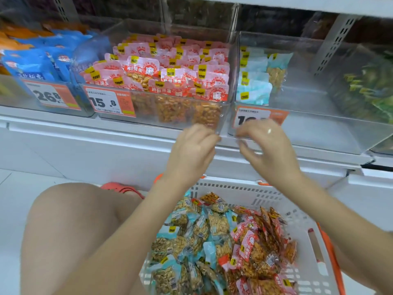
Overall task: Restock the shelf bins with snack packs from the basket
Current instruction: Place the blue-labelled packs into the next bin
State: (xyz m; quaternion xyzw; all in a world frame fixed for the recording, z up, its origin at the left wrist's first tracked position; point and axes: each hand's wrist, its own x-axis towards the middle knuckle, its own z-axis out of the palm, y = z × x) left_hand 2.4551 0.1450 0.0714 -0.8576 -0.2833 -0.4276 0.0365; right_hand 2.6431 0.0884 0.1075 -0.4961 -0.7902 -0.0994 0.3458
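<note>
A white basket [234,185] with orange handles stands on the floor below me. It holds several pale-blue peanut packs [191,231] on the left and red ones [255,248] on the right. On the shelf, the middle clear bin [232,71] is piled with red packs [170,60]. The clear bin to its right [319,128] has a few pale-blue packs [253,88] at its left side. My left hand [195,145] is raised at the middle bin's lower front corner, fingers loosely curled, holding nothing. My right hand [265,143], also without a pack, hovers before the right bin's price tag.
A bin of blue bags [38,62] sits at the far left and one of green packs [365,86] at the far right. Orange price tags [109,102] hang on the bin fronts. My bare knee [74,220] is left of the basket, above a white floor.
</note>
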